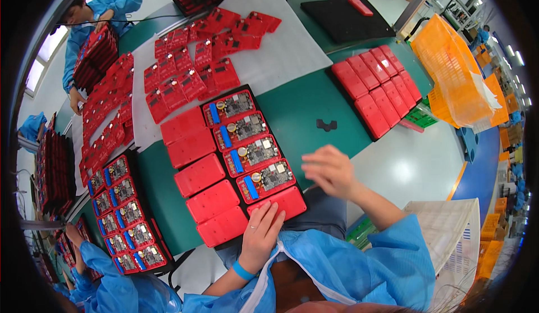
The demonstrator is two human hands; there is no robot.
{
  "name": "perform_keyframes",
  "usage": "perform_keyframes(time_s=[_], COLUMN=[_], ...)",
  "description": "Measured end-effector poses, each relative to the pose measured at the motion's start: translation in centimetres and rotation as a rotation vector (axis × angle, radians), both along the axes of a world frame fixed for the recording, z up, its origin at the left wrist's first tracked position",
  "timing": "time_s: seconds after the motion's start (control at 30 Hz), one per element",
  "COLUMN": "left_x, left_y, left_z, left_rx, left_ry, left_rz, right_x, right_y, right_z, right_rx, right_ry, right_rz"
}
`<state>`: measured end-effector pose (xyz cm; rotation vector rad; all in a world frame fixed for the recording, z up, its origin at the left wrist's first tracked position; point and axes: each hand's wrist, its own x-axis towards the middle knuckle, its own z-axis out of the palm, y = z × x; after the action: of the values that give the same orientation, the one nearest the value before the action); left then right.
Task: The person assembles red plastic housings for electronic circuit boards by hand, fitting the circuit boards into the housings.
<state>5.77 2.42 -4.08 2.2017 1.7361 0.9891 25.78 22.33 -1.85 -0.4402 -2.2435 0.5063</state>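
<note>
Red plastic cover (291,202), long axis crosswise: touched by left hand (261,235), fingers laid flat; situated nearward-left of right hand (332,172), raised, fingers loosely extended, nothing visibly held.

Lt-blue smock (359,262) w/ wht trim (264,283), blue L wristband (243,271).

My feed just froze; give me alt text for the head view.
The left hand rests on a red-topped case; just beyond it, four open red cases in a row show circuit boards. The right hand is raised to their right, apparently empty.
</note>
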Motion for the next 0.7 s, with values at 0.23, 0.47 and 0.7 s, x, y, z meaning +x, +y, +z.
perform_keyframes(time_s=[0.23,0.47,0.7], left_x=[-0.4,-0.6,-1.3], left_y=[0.3,0.0,0.2], left_z=[-0.7,-0.7,-0.4], left_rx=[0.061,0.006,0.027], left_ry=[0.067,-0.01,-0.098], left_rz=[-0.02,-0.043,-0.071], right_x=[-11.2,-20.3,-21.9], right_y=[17.4,27.3,28.5], right_z=[0.4,-1.4,0.6], right_rx=[-0.068,0.274,0.148], right_ry=[-0.025,-0.507,-0.812], right_rz=[-0.325,-0.463,-0.434])
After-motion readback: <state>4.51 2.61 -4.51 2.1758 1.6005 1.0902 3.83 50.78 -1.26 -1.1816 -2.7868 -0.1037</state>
